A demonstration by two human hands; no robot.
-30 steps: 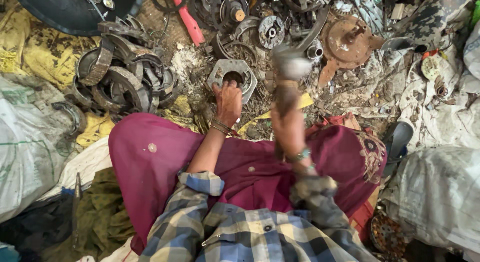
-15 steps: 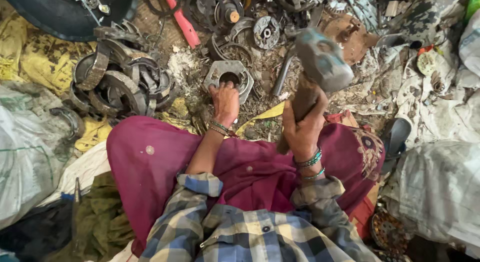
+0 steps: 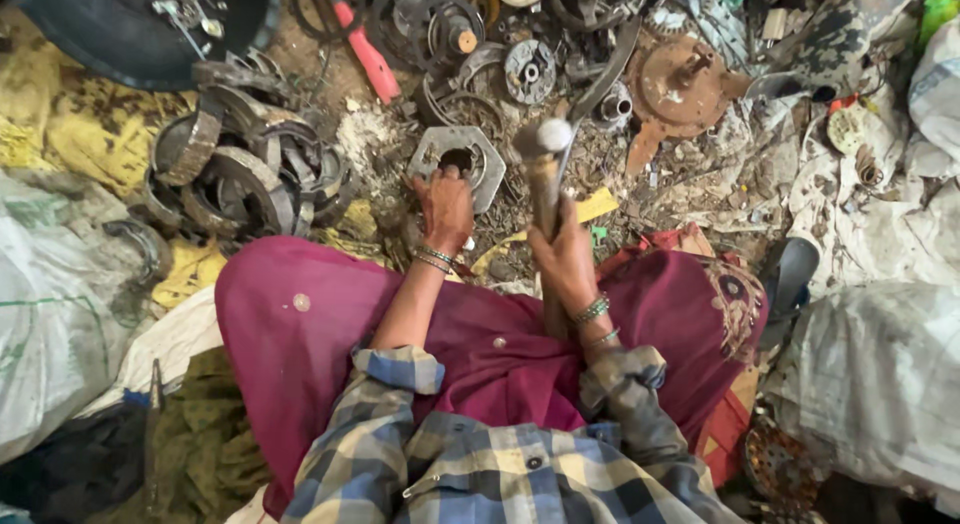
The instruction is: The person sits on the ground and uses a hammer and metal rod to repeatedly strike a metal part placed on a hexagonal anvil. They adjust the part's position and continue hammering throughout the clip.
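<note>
The right hand point(image 3: 566, 256) is wrapped tight around the handle of a hammer point(image 3: 545, 174), and the handle points up and away from the person, so the round metal head sits just to the right of the six-sided metal part point(image 3: 478, 156). The left hand point(image 3: 446, 209) is the nearer one: its fingers are pressed down on the near edge of that part, holding it flat on the dirty floor point(image 3: 700, 184). The part lies up and to the left of the hammer head, with its dark hole in the middle.
</note>
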